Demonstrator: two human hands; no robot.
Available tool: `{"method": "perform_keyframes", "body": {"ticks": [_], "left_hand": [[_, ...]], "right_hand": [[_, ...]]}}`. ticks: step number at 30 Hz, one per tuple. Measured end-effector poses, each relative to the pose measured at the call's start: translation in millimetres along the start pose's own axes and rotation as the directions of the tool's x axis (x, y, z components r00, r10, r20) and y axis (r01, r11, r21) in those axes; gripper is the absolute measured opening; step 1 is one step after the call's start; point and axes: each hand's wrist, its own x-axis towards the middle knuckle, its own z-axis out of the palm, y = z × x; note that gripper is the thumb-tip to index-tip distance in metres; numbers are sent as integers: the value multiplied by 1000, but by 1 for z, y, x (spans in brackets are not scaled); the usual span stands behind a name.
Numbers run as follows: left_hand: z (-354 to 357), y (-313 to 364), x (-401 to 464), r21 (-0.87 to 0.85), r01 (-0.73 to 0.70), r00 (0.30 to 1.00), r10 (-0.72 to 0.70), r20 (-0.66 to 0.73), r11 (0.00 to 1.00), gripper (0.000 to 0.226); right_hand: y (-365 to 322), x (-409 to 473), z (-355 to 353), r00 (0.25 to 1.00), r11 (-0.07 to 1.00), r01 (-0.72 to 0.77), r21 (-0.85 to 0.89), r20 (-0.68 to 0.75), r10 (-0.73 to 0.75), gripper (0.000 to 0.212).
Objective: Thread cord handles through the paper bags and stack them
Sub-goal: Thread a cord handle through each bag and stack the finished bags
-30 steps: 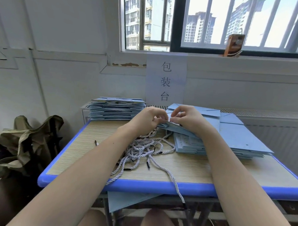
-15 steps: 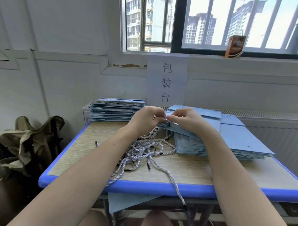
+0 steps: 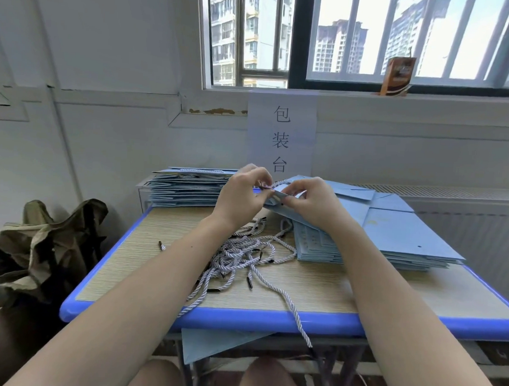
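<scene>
A blue-edged wooden bench (image 3: 316,289) stood under a barred window. On its right lay a tall pile of flat blue bags (image 3: 391,242) that appeared to have no handles yet; at the back left sat a shorter stack of finished bags (image 3: 186,187) with cord showing on top. A tangle of loose cords (image 3: 244,256) lay between them, so much work seemingly remained. The left hand (image 3: 241,198) pinched a cord tip (image 3: 263,188) at the lifted top bag (image 3: 279,204), whose edge the right hand (image 3: 311,201) pinched.
</scene>
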Motion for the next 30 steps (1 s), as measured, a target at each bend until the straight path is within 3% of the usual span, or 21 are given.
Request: {"method": "perform_keyframes", "body": {"ticks": [2,5,9,18,22,30], "left_hand": [[-2,0,2,1,-8,999,8,-38,1000,13],[-1,-2,0,-46,-10,997,14,77,999,6],[6,-1,-4,-43,11,986,-3,169,999,7],[10,-4,-4,3,140,977,-139,159,990,8],[12,-3,-5,-81,201,972,-189,137,976,11],[7,-2,-7,-327,395,900,-289,327,859,11]], "right_hand": [[0,2,4,998,1000,-5,29,-63,7,12],[1,2,9,993,999,1,53,-120,5,9],[2,2,13,994,1000,8,-8,-107,-9,9],[1,2,13,999,998,-9,-56,-51,6,16],[1,1,12,999,999,-6,-54,-45,4,15],[-1,0,11,1000,996,-20,-84,-12,19,19]]}}
